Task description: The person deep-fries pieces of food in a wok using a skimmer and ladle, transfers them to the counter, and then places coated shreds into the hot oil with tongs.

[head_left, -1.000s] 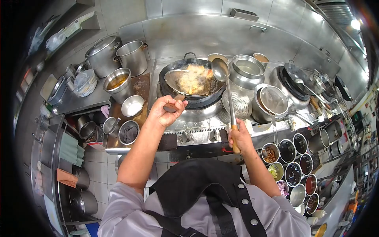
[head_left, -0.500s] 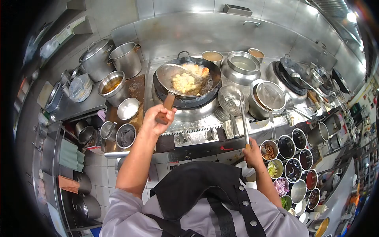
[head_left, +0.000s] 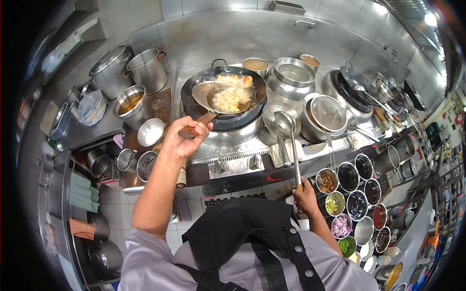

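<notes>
My left hand [head_left: 187, 138] is wrapped round the wooden handle of a wide, shallow metal strainer [head_left: 203, 93]. It lies tilted inside a black wok [head_left: 187, 82], whose loop handle stands at the back. Pale yellow food [head_left: 230, 97] with some orange pieces bubbles in liquid there, partly blurred by steam; whether the food lies on the strainer or in the wok I cannot tell. My right hand [head_left: 305, 198] grips a long ladle [head_left: 294, 155] near its wooden end. The ladle's bowl is over a perforated skimmer [head_left: 272, 114] at the stove's front.
A pot with a mesh sieve [head_left: 327, 112] stands right of the skimmer, and a second wok [head_left: 354, 80] lies beyond. Several seasoning tins [head_left: 357, 206] crowd the right side. At left are tall pots [head_left: 145, 72], an oil pot [head_left: 131, 104] and a small bowl [head_left: 150, 132].
My left hand has swung the strainer's handle leftward and up a little. The ladle in my right hand has turned, its bowl now showing over the skimmer. The whole view has shifted slightly.
</notes>
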Demonstrator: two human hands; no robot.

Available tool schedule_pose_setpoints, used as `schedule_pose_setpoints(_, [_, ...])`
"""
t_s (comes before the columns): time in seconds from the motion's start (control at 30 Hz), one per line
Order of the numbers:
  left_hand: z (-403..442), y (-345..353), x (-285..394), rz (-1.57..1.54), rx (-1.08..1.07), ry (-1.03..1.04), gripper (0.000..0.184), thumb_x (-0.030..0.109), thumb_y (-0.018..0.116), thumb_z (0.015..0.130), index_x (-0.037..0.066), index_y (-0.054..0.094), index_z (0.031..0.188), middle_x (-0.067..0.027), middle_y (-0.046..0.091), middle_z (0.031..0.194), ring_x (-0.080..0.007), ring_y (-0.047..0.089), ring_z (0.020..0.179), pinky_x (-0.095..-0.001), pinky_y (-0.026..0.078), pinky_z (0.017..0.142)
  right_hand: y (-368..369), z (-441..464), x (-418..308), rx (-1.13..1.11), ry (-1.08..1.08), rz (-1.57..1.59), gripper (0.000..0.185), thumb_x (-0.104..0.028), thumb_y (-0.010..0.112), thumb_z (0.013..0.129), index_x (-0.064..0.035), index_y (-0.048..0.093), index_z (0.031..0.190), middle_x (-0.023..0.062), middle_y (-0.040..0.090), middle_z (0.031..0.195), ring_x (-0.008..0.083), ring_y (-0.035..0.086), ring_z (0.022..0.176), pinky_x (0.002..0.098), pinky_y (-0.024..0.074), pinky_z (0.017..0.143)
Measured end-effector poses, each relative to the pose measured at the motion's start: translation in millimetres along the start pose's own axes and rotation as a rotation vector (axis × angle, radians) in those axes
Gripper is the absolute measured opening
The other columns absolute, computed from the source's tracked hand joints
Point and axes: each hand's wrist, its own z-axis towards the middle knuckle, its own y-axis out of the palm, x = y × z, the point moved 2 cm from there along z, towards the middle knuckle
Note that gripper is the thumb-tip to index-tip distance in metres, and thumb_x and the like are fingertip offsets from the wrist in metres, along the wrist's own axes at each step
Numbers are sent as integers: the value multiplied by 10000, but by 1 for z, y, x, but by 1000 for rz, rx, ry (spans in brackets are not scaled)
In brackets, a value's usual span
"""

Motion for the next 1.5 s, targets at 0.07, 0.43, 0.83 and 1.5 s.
schedule_pose_setpoints(0.07, [-1, -1, -4, -26, -27, 22, 534, -70, 523, 746, -232, 311, 1208, -137, 511, 880, -166, 568, 744, -237, 572, 637, 3, -7, -11, -15, -29, 111, 628, 2, 601, 887, -102, 358, 1457, 81, 585, 832, 132, 539, 565, 284, 473, 482])
schedule_pose_setpoints(0.43, [-48, -24, -38, -39, -282, 196, 520, -69, 499, 783, -228, 373, 1262, -230, 526, 1036, -141, 548, 778, -244, 573, 634, 36, 39, -147, 22, -232, 136, 564, -10, 569, 900, -94, 357, 1416, 34, 536, 697, 123, 506, 492, 269, 434, 434])
schedule_pose_setpoints(0.83, [-74, -26, -65, 102, -310, 288, 629, -102, 493, 772, -74, 353, 1384, -216, 484, 1112, -149, 533, 790, -248, 538, 594, 87, 46, -162, -214, -250, 44, 646, -12, 594, 881, -77, 316, 1461, 29, 551, 728, 114, 514, 509, 267, 419, 449])
schedule_pose_setpoints(1.5, [-70, -17, -83, 186, -296, 349, 605, -103, 466, 750, 46, 403, 1332, -211, 516, 1081, -154, 504, 741, -246, 493, 563, 115, 46, -177, -21, -525, -609, 726, -104, 641, 848, -1, 327, 1495, 219, 687, 950, 333, 679, 759, 417, 538, 750])
